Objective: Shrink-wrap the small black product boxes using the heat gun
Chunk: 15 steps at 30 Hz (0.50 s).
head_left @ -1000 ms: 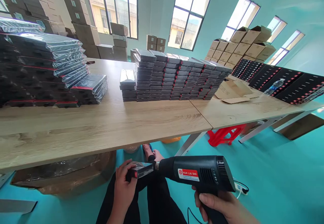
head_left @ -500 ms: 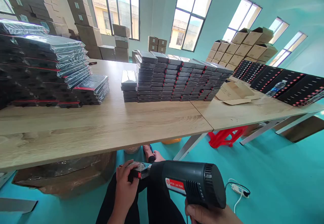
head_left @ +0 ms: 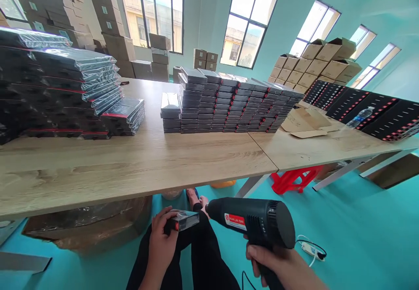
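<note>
Left fingers (head_left: 160, 221) closed on glossy box's (head_left: 189, 220) end | right fingers (head_left: 259, 253) wrapped round heat gun's (head_left: 257, 220) grip | I'd sweep the nozzle (head_left: 207, 208) evenly, avoiding contact and skin.

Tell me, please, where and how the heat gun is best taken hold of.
I would grip the heat gun by its handle, coming from the right, as the right hand does. The handle juts down from beneath the thick rear body, while the narrow nozzle points left, so this approach should keep fingers away from a possibly hot tip.
</note>
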Tool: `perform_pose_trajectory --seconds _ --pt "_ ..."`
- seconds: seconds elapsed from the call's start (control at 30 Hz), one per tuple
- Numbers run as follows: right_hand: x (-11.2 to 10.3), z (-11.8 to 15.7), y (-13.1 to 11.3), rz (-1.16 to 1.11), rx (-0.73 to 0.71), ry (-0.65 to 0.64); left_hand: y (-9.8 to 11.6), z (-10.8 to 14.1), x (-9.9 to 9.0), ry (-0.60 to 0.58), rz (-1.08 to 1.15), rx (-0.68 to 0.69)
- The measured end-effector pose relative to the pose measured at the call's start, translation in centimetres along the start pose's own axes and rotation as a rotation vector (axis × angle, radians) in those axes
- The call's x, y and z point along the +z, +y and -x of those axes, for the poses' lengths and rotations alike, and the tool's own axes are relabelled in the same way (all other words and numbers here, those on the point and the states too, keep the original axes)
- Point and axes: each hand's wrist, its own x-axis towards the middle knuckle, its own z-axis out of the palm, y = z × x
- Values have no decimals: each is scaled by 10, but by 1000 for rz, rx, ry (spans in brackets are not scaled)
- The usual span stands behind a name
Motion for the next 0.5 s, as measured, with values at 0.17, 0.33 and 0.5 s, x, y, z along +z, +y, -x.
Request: perform_pose_trajectory --seconds 0.17,0.33,0.5 --pt "-1 2 -2 -74 -17 -93 -1 -1 -1 19 68 -70" --pt "1 1 2 -124 25 -65 3 -1 -4 -15 90 -121" --pt "6 0 8 -14 -43 -67 1 -1 -2 15 75 -86"
